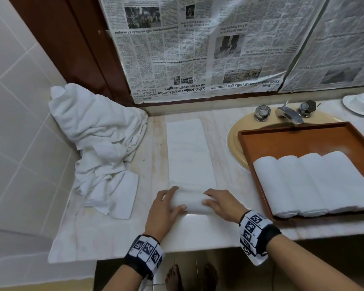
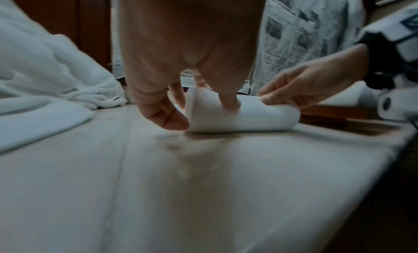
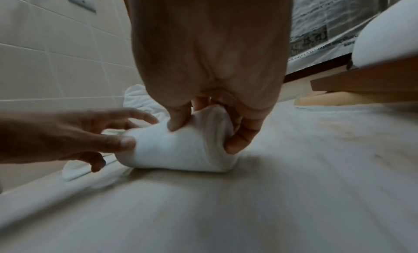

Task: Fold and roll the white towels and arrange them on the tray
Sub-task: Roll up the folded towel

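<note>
- Even, soft indoor light fills the head view; the white towel pile (image 1: 97, 143) and the rolled towels (image 1: 315, 181) on the tray (image 1: 303, 139) sit close to overexposed, their weave barely readable.
- A pale sheen marks the marble counter (image 1: 198, 232) near its front edge; the space below the counter falls into deep shadow.
- Wide-angle distortion bends the wall tiles and the newspaper (image 1: 198, 49) toward the frame edges.
- Both wrist views are dimmer and cooler in tone, with grain.
- The left hand (image 2: 187, 51) and right hand (image 3: 210, 51) loom large and soft; the foreground counter streaks with motion blur.
</note>
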A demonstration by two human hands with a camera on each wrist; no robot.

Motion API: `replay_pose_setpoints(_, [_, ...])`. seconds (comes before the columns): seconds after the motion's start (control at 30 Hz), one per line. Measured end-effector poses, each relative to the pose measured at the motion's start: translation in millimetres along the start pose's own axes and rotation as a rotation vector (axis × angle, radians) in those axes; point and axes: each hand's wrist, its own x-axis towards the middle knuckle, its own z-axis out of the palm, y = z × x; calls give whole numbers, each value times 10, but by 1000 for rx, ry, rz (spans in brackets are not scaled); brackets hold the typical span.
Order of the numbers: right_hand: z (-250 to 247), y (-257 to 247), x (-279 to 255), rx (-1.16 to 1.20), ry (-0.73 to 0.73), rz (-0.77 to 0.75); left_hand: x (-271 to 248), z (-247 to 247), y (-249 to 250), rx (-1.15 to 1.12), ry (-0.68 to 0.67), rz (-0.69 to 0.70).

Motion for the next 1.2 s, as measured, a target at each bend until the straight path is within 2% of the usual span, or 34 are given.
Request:
replay_pose_setpoints(0.07, [-14,14,-16,84,10,11,-11,37,9,100,-14,52])
replay_pose_setpoints(0.17, [21,-10,6,77,64,1,14,35,23,196,-73,20])
replay_pose_setpoints(0.23, [104,-25,11,-199,240,-58,62,0,11,175,-105,-16])
replay_pose_setpoints(0.3, [203,-51,-36,-476,327,-144,112,-35,15,147,-146,-41])
replay_pose_setpoints(0.37, [279,-70,-112,-538,315,-246,169,-56,27,120,-164,-60])
replay_pose_setpoints(0.43, [272,-62,-149,-510,264,-256,206,-73,54,92,-159,-79])
replay_pose_setpoints(0.6, [84,-41,8,-290,69,-131,144,-15,49,112,-191,-76])
replay_pose_setpoints(0.73, [-85,-96,84,-165,-72,-38,157,4,126,223,-227,-152])
replay_pose_setpoints(0.83, [-172,-87,127,6,-146,49,184,-24,167,280,-224,-86])
replay_pose_setpoints(0.97, [-239,-102,176,-6,-211,99,154,-26,61,232,-261,-29])
replay_pose_setpoints(1.03, [-206,-160,172,-18,-169,108,146,-15,11,146,-276,-46])
replay_pose_setpoints(1.13, [-74,-220,89,-426,39,-22,227,-13,23,68,-306,-85])
replay_pose_setpoints(1.2, [19,-201,-11,-482,83,-79,291,-30,62,46,-309,-119])
